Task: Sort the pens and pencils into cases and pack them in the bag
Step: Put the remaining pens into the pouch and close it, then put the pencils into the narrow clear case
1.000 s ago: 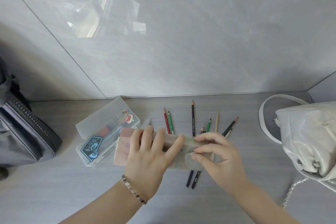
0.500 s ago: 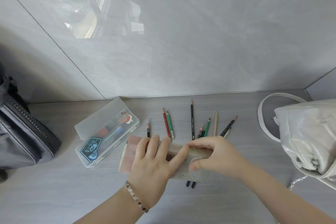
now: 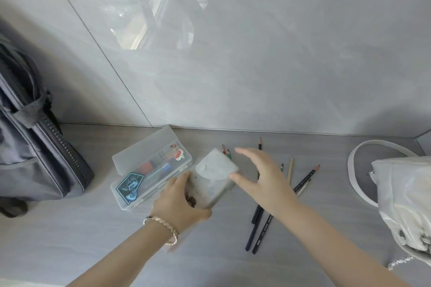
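My left hand (image 3: 179, 202) grips the near end of a soft grey pencil pouch (image 3: 213, 178) with a snap flap, tilted up off the table. My right hand (image 3: 261, 177) hovers at the pouch's far right edge, fingers spread, thumb touching or almost touching it. Several loose pencils (image 3: 300, 182) and dark pens (image 3: 258, 226) lie on the table under and to the right of my right hand. A clear plastic case (image 3: 149, 170) with stickers lies closed to the left of the pouch, holding coloured items.
A dark grey backpack (image 3: 35, 147) stands at the left against the wall. A white handbag (image 3: 405, 196) with a strap sits at the right edge. The tiled wall runs close behind the table (image 3: 93, 240).
The pouch has been turned from lying flat crosswise to tilted up, pointing away. My right hand let go of its flap and opened. My left hand shifted to the near end.
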Motion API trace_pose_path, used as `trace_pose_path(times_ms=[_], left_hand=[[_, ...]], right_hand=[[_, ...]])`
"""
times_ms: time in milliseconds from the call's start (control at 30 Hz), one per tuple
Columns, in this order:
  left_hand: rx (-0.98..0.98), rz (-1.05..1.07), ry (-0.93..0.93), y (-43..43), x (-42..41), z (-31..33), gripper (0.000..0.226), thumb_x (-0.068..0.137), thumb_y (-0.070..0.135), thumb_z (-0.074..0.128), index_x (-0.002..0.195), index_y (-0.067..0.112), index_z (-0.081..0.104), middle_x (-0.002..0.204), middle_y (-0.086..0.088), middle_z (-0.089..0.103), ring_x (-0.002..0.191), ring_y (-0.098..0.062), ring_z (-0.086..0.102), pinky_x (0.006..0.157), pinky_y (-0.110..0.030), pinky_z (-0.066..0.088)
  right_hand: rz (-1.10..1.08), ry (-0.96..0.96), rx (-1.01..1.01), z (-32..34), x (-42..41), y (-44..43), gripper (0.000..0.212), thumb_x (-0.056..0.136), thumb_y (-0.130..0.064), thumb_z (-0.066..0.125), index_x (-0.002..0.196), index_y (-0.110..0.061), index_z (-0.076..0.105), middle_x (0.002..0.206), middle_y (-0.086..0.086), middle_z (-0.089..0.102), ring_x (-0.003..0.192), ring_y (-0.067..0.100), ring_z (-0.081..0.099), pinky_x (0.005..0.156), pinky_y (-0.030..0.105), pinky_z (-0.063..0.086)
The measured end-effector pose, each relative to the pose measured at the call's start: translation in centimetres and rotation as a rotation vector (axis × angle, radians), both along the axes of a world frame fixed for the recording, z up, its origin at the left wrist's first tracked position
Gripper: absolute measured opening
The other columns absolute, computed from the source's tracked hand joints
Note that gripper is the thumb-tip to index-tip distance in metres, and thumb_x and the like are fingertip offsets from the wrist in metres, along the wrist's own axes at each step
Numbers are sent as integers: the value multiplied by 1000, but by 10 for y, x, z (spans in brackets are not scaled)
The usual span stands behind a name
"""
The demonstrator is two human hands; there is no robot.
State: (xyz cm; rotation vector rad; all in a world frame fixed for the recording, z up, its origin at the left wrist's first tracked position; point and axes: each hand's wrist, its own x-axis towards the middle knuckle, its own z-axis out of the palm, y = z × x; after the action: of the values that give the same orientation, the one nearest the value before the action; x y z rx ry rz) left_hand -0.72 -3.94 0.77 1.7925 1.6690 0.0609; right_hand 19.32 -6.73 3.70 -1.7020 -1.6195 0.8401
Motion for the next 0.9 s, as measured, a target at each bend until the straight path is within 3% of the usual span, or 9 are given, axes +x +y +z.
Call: trace_pose_path(times_ms=[100, 200, 300, 400, 500, 567, 633, 733, 900], left_hand=[[73, 77, 131, 34, -32, -1, 85, 54, 40, 75, 130, 25, 40, 111, 7, 46, 86, -14, 50, 85, -31, 48], [96, 75, 316, 58, -61, -10, 79, 61, 34, 73, 132, 27, 39, 126, 7, 47, 112, -19, 48, 93, -33, 44], [1, 37, 356, 70, -71, -19, 83, 62, 41, 73, 135, 29, 35, 130, 6, 47, 118, -21, 44, 97, -34, 42], [22, -8, 387, 87, -70, -17, 83, 71, 57, 65, 140, 27, 32, 143, 2, 39, 130, -25, 36, 105, -37, 34], [68, 139, 238, 128, -80, -14, 55, 88, 45, 51, 136, 19, 42, 139, -7, 48, 124, -29, 48, 102, -39, 40], [52, 106, 370, 152, -94, -15, 45, 92, 27, 48, 136, 19, 42, 141, -7, 45, 123, -29, 49, 102, -40, 41], [-49, -12, 524, 165, -105, -18, 55, 88, 22, 55, 140, 22, 37, 142, -6, 43, 126, -26, 47, 103, -38, 41], [-200, -149, 579, 163, -105, -23, 69, 80, 29, 67, 140, 22, 34, 136, -6, 51, 121, -25, 52, 97, -31, 44], [-111, -129, 579, 165, -114, -31, 65, 68, 40, 67, 129, 29, 46, 121, -3, 59, 109, -26, 59, 88, -37, 50]], right_hand=[[-11, 46, -80, -5, 1, 7, 30, 89, -22, 59, 118, -28, 55, 109, -22, 52, 98, -17, 43, 94, 7, 31], [-15, 87, -163, -16, 0, 12, 19, 90, -20, 56, 103, -34, 56, 98, -22, 58, 97, -7, 51, 87, 6, 37], [4, 103, -234, -23, -2, 15, 15, 92, -21, 54, 100, -33, 58, 94, -26, 57, 94, -6, 53, 76, -4, 37], [31, 101, -274, -27, -3, 14, 15, 92, -20, 54, 102, -29, 61, 95, -23, 59, 98, -2, 55, 80, -1, 37], [54, 71, -304, -29, -2, 13, 17, 93, -23, 52, 106, -28, 61, 102, -19, 60, 103, 0, 54, 89, 7, 38], [65, 49, -326, -30, -1, 15, 17, 94, -26, 51, 107, -29, 61, 106, -18, 59, 105, 0, 53, 90, 10, 37], [71, 34, -340, -31, -1, 16, 17, 94, -26, 51, 107, -29, 61, 105, -18, 59, 100, -6, 52, 84, 3, 35], [78, 12, -353, -33, -1, 18, 18, 94, -25, 51, 108, -29, 61, 102, -19, 59, 90, -18, 49, 77, -4, 35], [73, -3, -360, -37, -2, 19, 20, 94, -27, 50, 110, -28, 62, 102, -21, 59, 90, -17, 48, 76, -4, 33]])
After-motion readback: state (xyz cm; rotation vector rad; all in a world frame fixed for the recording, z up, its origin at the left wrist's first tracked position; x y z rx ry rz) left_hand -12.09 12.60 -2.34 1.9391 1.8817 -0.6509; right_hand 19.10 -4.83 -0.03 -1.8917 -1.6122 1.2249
